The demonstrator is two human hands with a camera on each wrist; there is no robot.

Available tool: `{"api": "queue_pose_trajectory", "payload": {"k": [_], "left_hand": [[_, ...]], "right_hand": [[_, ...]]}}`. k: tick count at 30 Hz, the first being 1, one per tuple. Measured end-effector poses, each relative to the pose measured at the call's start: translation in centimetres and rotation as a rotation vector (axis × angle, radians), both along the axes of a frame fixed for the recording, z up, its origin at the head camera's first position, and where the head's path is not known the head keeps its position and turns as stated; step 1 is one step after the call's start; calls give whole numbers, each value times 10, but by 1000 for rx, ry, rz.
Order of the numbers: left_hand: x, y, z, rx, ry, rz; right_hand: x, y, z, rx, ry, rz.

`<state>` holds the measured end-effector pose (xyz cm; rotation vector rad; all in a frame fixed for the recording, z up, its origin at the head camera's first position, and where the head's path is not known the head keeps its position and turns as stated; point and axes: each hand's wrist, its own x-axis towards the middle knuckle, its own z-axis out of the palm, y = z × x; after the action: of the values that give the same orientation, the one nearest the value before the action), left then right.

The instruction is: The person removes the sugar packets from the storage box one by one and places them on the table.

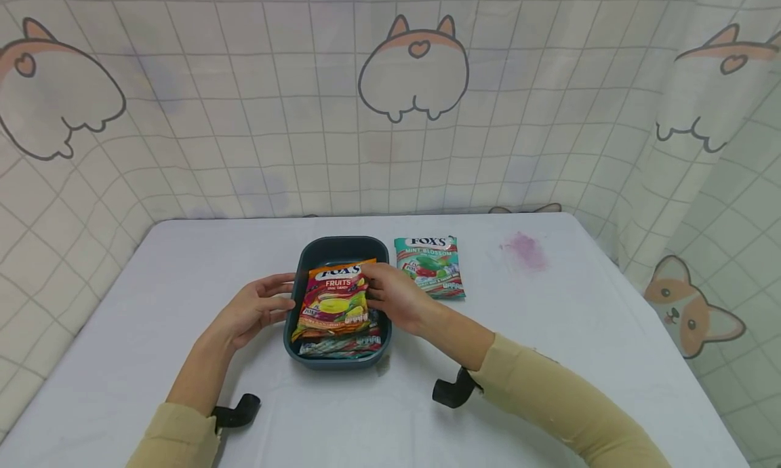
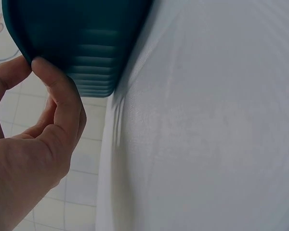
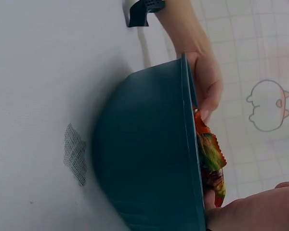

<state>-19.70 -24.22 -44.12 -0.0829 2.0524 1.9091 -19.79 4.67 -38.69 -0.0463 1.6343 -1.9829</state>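
Note:
A dark teal plastic container stands on the table, with an orange FOX'S Fruits candy bag in it. That bag lies tilted over another candy bag, whose printed lower edge shows. With thumb and fingers, my left hand grips the container's left rim; in the left wrist view that hand is right at the wall. My right hand reaches over the right rim and pinches the orange bag's right edge, fingertips partly hidden. The right wrist view has the bag rising above the rim.
A green FOX'S Mint Blossom candy bag lies on the white-covered table, right behind the right hand. A pink stain marks the cloth farther right. Checked curtains with dog drawings hang behind and at both sides.

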Motion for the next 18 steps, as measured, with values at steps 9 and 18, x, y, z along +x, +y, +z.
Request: {"api": "queue_pose_trajectory", "payload": {"k": [9,18], "left_hand": [[0,0,1,9,-1,-7],[1,0,3,16,-7,-8]], "right_hand": [[-3,-1,-3,8,18,10],[-2,-6,-1,38,15,-7]]}}
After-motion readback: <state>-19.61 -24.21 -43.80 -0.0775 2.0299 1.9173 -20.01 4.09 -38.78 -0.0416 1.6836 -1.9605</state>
